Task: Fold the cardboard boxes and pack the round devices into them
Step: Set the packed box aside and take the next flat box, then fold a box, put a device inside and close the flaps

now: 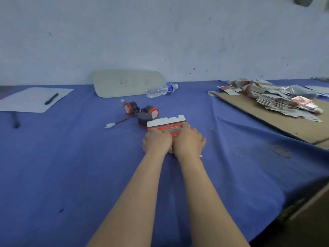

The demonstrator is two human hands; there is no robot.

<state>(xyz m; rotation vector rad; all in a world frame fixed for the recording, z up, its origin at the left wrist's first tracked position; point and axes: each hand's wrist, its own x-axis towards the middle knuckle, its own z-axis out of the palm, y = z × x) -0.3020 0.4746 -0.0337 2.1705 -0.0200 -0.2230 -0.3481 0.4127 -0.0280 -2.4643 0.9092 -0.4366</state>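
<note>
Both hands are on the cardboard box (167, 128) in the middle of the frame: the left hand (157, 142) and the right hand (189, 142) lie side by side and hold it, with fingers bent over its red face. I cannot tell where the thumbs are. The white notched flap (166, 120) stands open at the far edge. To fold well, I think both hands should press evenly along the crease and keep the box square on the blue cloth (71, 157) before the flap is tucked. The three round devices (144, 118) wait just beside the box, to the upper left. The flat boxes (284, 103) are piled at the upper right.
</note>
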